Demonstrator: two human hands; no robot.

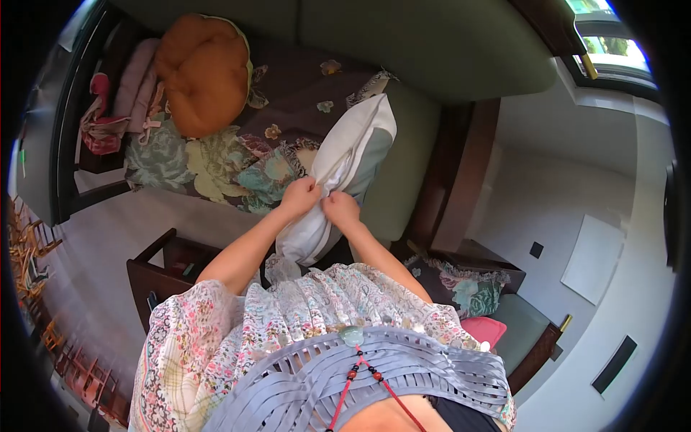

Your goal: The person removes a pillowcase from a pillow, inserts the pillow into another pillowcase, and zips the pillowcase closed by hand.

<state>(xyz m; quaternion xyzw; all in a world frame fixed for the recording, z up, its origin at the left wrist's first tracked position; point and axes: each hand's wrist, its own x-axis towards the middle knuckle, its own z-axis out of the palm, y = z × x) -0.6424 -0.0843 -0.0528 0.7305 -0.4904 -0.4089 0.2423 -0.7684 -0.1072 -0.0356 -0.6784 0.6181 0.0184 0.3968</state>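
A white cushion (350,147) with a pale grey-green side stands on edge in front of me, its long seam facing up toward my body. Both hands meet near the middle of this seam. My left hand (301,196) is closed, pinching the white fabric on one side. Close beside it, my right hand (342,209) is also closed, gripping the fabric at the seam. The fingertips are largely hidden, so any zip or fastener between them cannot be made out. The cushion's lower end (306,241) hangs close to my patterned clothing.
Beyond the cushion, a dark floral cover (288,79) lies on a green sofa (403,151). A round orange cushion (201,75) rests on it at the left. A dark wooden stand (155,263) is at lower left. A pink cushion (484,331) lies at lower right.
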